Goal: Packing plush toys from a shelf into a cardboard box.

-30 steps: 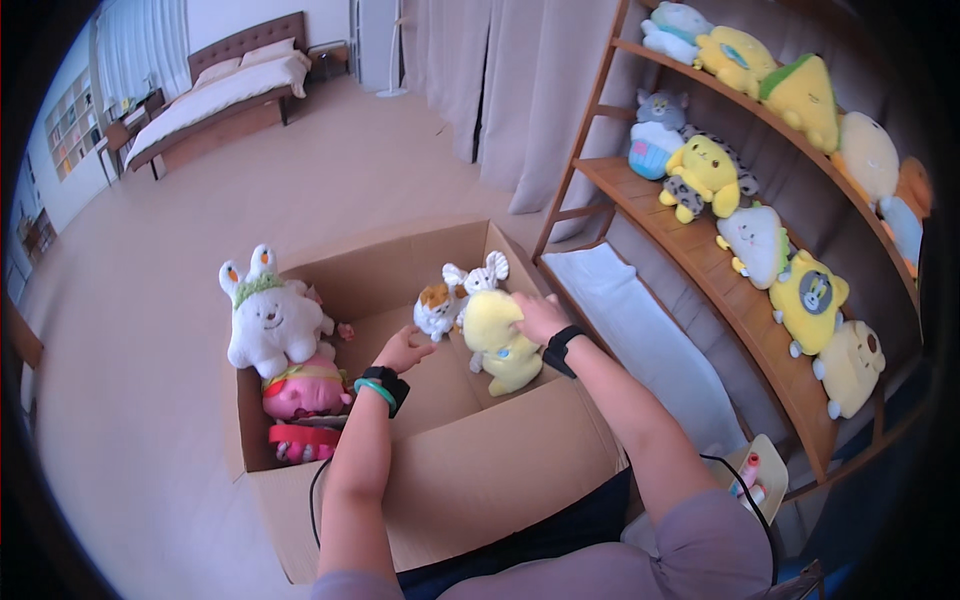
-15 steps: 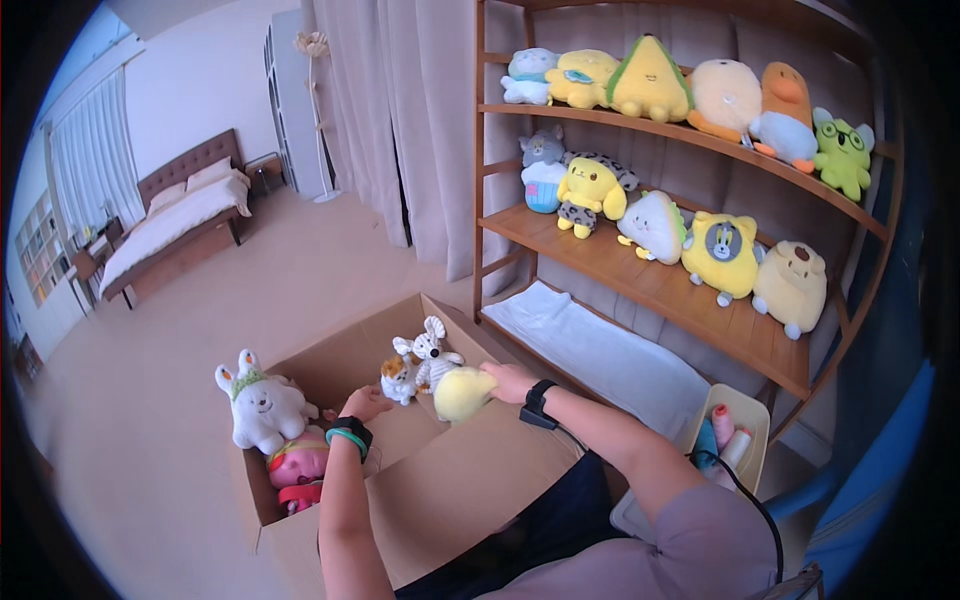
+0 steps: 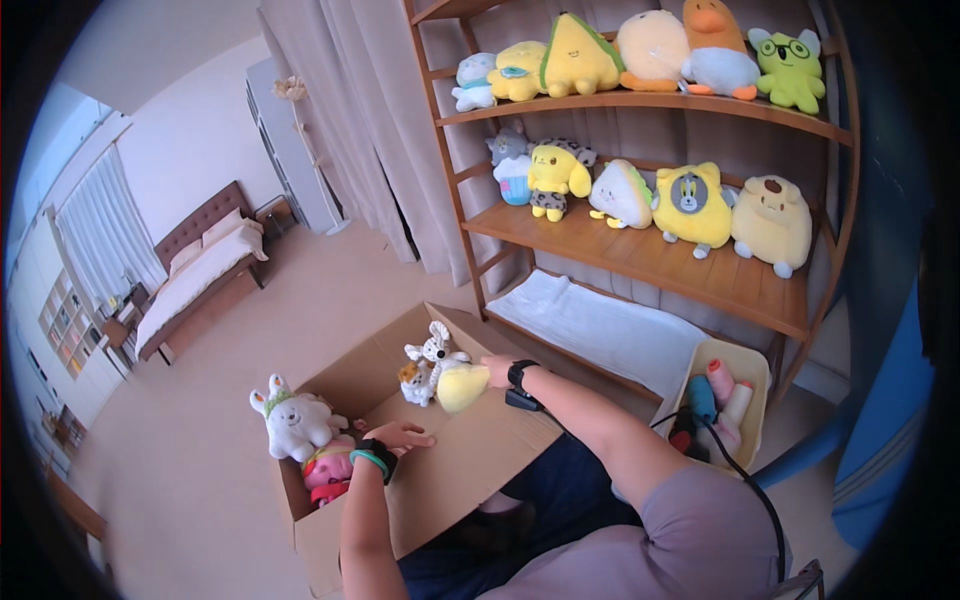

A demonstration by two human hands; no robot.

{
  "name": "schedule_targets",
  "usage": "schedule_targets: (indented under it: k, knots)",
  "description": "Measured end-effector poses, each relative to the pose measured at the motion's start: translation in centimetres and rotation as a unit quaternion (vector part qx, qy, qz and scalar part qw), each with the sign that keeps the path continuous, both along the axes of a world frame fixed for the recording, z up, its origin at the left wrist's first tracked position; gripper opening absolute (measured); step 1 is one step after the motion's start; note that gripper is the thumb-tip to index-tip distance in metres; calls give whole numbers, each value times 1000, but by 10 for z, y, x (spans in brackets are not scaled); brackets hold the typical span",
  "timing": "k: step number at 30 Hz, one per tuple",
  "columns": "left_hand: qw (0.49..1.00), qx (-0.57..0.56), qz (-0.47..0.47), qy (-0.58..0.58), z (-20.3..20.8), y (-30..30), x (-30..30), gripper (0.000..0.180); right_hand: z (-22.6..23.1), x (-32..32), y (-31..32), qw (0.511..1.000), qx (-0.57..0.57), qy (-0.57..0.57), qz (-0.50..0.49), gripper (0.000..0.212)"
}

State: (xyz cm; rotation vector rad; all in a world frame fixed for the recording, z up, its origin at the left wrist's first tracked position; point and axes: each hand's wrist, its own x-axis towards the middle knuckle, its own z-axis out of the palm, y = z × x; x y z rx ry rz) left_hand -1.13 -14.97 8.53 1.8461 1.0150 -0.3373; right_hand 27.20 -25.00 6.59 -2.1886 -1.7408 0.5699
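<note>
The pale yellow, rounded plush toy (image 3: 463, 387) is near the right edge of the brown cardboard box (image 3: 475, 455), held by the right hand (image 3: 497, 371). Probably light and soft, it suits gripping around the body. The left hand (image 3: 400, 436) is empty, loosely spread.

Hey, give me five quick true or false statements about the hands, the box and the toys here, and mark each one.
1. The right hand is on the yellow plush. True.
2. The left hand holds a striped plush. False: it holds no toy.
3. The green plush with glasses is at the right end of the upper row of toys. True.
4. The bin of spools stands inside the cardboard box. False: it is to the right of the box, by the shelf unit.
5. The white plush sits above a pink one. True.
</note>
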Motion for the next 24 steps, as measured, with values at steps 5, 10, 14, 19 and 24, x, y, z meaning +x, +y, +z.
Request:
schedule_targets:
  k: [5, 10, 14, 19, 24]
  knots:
    - [993, 61, -68, 74, 15, -24, 4, 75, 15, -6, 6, 996, -62, -17, 59, 39]
    - [997, 53, -38, 46, 15, -30, 2, 69, 15, -10, 7, 992, -60, -75, 76, 38]
    - [995, 59, -58, 64, 10, -25, 2, 75, 5, -7, 7, 997, -53, -47, 31, 40]
    - [993, 80, -55, 67, 11, -25, 3, 76, -4, -1, 1, 997, -36, 69, -14, 42]
    - [994, 66, -56, 62, 17, -26, 6, 66, 10, 3, 0, 998, -16, 52, 19, 42]
